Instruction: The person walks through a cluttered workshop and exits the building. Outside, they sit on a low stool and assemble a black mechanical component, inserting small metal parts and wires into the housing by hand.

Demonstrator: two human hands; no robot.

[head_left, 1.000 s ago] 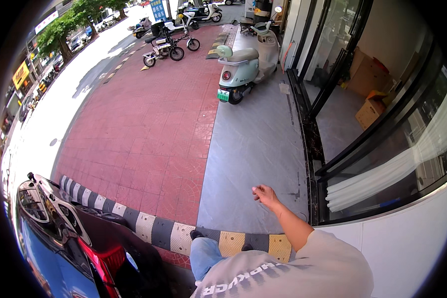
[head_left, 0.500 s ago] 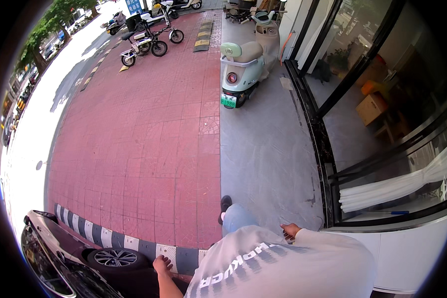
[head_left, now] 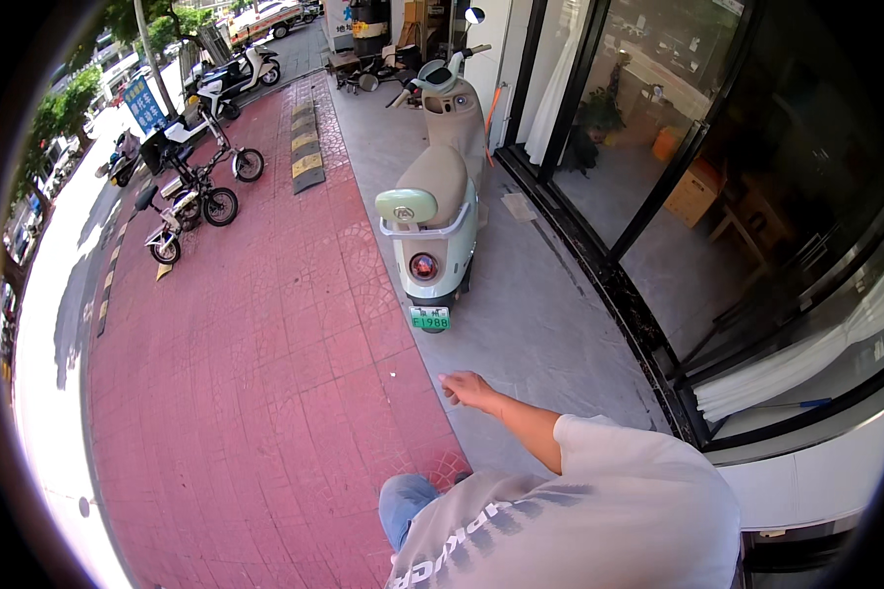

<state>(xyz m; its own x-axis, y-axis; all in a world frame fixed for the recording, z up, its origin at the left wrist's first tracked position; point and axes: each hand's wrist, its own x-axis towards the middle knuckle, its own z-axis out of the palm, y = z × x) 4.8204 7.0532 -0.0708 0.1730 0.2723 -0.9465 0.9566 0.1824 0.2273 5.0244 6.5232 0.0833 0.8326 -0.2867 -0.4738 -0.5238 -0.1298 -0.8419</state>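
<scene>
Head view: my right hand (head_left: 469,389) swings ahead of my body, fingers loosely curled and holding nothing. My left hand is out of frame. The scooter (head_left: 432,211), pale green with its tail lamp toward me, stands at 12 o'clock from the hand, well apart from it.

Procedure, as I judge it: keep the stride even, let the arm swing free, and pass the scooter on its 9 o'clock side, where the paving is widest. Watch the seam where the red brick (head_left: 265,373) meets the grey slab (head_left: 540,324).

Surface: the brick is dry and patterned; the slab is smooth.

Surroundings: a glass shopfront (head_left: 717,196) runs along 3 o'clock. Parked bicycles (head_left: 192,196) stand at 10 o'clock, and a striped ramp (head_left: 306,147) lies at 11 o'clock. A sunlit road borders the brick at 9 o'clock.
</scene>
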